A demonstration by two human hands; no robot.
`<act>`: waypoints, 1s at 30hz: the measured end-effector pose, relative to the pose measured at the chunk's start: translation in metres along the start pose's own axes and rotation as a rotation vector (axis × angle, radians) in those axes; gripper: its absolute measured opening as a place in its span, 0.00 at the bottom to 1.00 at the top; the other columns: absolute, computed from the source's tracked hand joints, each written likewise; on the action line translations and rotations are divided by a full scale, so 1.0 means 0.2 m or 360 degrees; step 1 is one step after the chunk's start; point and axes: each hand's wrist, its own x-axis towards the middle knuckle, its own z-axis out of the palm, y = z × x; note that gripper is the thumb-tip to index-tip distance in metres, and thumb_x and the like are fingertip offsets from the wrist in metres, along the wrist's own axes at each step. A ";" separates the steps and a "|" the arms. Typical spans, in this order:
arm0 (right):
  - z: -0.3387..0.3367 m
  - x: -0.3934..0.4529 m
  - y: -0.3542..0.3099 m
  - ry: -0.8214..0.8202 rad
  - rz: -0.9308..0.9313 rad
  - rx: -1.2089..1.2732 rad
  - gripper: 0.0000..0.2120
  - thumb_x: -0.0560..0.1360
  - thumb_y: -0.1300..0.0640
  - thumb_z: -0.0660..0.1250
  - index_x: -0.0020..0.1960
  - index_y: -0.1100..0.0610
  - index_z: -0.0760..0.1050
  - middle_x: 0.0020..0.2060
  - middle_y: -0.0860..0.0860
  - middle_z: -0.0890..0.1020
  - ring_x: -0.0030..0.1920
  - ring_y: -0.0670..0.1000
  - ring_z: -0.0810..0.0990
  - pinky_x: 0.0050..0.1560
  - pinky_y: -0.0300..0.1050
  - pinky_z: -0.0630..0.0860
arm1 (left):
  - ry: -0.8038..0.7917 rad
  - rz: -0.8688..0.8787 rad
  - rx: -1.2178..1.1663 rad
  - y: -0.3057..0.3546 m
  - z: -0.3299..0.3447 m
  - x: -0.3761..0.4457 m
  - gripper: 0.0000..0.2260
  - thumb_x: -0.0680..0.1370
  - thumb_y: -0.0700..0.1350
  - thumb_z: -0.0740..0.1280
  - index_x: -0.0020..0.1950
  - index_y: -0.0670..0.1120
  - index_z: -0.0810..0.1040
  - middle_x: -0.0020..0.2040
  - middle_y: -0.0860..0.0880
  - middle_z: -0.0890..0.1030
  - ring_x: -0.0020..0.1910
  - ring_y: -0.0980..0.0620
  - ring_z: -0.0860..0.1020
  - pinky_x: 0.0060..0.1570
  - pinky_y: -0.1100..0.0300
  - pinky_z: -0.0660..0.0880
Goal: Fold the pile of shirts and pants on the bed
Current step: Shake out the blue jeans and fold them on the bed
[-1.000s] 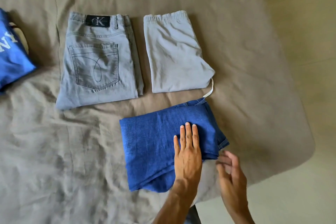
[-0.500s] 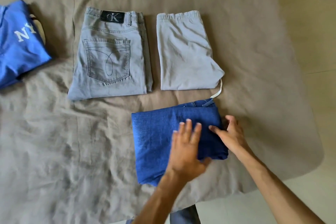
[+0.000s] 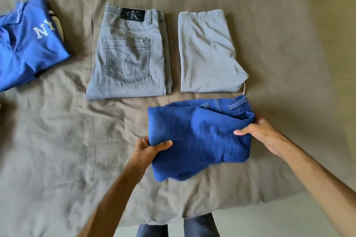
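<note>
Folded blue denim pants [image 3: 200, 136] are held just above the grey-brown bed sheet [image 3: 57, 150] near its front edge. My left hand [image 3: 148, 150] grips their left edge, thumb on top. My right hand [image 3: 260, 132] grips their right edge, fingers under the fabric. Behind them lie folded grey jeans [image 3: 131, 57] with a black waist label. To the right of those are folded light grey pants [image 3: 208, 54] with an elastic waist. A blue shirt [image 3: 28, 44] with white letters lies crumpled at the far left.
The bed ends at the right and front, with pale floor [image 3: 337, 44] beyond. A white drawstring [image 3: 244, 87] sticks out of the light grey pants, close to the blue pants. My legs [image 3: 177, 227] stand at the bed's front edge.
Both hands left the top of the blue pants and took hold of the two sides. The pants are lifted and sag a little. The view shifted, showing more of the blue shirt.
</note>
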 end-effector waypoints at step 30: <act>0.52 -0.08 0.24 0.0139 0.0113 0.0821 0.30 0.65 0.49 0.83 0.64 0.46 0.78 0.58 0.46 0.86 0.61 0.52 0.84 0.68 0.63 0.75 | 0.0010 -0.0037 0.0921 0.14 0.04 0.38 0.41 0.61 0.64 0.83 0.68 0.52 0.74 0.61 0.54 0.80 0.62 0.51 0.79 0.53 0.62 0.73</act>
